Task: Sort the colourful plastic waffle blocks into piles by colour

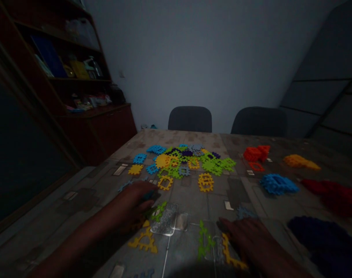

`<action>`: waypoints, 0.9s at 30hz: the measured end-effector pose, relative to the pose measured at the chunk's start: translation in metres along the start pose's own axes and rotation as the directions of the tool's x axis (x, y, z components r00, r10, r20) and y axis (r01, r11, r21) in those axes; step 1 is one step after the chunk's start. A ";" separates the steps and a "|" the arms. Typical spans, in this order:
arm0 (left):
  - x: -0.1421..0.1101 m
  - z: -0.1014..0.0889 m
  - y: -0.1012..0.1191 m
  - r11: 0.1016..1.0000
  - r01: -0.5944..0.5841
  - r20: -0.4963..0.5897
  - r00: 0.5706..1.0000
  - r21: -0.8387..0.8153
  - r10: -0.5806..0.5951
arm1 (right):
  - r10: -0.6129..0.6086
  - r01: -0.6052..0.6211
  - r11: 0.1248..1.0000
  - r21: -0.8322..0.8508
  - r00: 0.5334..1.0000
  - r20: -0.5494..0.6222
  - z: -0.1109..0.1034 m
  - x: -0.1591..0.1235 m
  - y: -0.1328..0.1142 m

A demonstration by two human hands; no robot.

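Note:
In the dim head view, my left hand [136, 199] is curled over the table, with a blue toothed plastic piece [148, 194] between thumb and fingers. Just beside its fingertips lies a green interlocking piece [158, 211], and a yellow triangular piece [145, 240] rests below the wrist. My right hand [245, 233] lies low over the table with its fingers stretched forward. A yellow toothed frame [228, 253] is partly covered by that hand; whether the two touch, I cannot tell. Between the hands is an upright-lying green triangular piece [204, 241]. A grey piece [245, 212] shows past the right fingers.
Mixed interlocking pieces [176, 160] are spread across the table's middle. Sorted heaps line the right side: orange [255, 153], yellow [300, 161], blue [277, 183], red [338, 195] and dark purple [323, 235]. Two chairs [189, 117] stand behind the far edge; a shelf cabinet [106, 123] is left.

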State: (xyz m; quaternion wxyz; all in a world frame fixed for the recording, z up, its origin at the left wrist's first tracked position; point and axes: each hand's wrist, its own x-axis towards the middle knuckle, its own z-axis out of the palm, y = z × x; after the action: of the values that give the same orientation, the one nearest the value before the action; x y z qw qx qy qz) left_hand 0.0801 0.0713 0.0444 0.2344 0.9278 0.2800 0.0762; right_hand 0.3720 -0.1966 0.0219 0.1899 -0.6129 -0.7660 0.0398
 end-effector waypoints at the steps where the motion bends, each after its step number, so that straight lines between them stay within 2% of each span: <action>1: 0.006 -0.001 0.001 1.000 -0.001 -0.011 1.000 0.020 0.001 | 0.000 0.001 1.000 0.014 1.000 -0.014 0.003 0.000 0.001; 5: 0.034 0.002 0.006 0.987 0.059 -0.072 0.996 0.147 -0.049 | 0.028 -0.027 0.999 0.019 0.998 -0.048 0.029 0.000 0.011; 8: 0.053 0.012 0.013 0.973 0.116 -0.119 0.989 0.201 -0.093 | 0.026 -0.027 1.000 -0.016 0.997 -0.075 0.050 -0.002 0.023; 11: 0.063 0.023 0.019 0.961 0.152 -0.132 0.983 0.231 -0.124 | 0.013 -0.016 0.999 -0.037 0.996 -0.093 0.061 -0.005 0.032; 15: 0.061 0.027 0.020 0.961 0.120 -0.073 0.992 0.251 -0.105 | 0.042 -0.044 0.999 -0.021 0.996 -0.078 0.056 -0.008 0.031; 23: 0.062 0.014 0.004 0.973 -0.009 0.088 0.996 0.231 -0.012 | 0.109 -0.119 0.990 0.075 0.985 0.134 0.028 -0.006 0.023; 27: 0.064 0.016 -0.005 0.961 -0.024 0.071 0.997 0.277 0.005 | 0.123 -0.133 0.988 0.077 0.985 0.123 0.032 -0.008 0.021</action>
State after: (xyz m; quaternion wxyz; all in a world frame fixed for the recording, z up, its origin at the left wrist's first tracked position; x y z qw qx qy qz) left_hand 0.1352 0.1038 0.0288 0.1112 0.9556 0.2727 0.0055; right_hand 0.3821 -0.1938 -0.0154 0.1674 -0.6487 -0.7325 0.1205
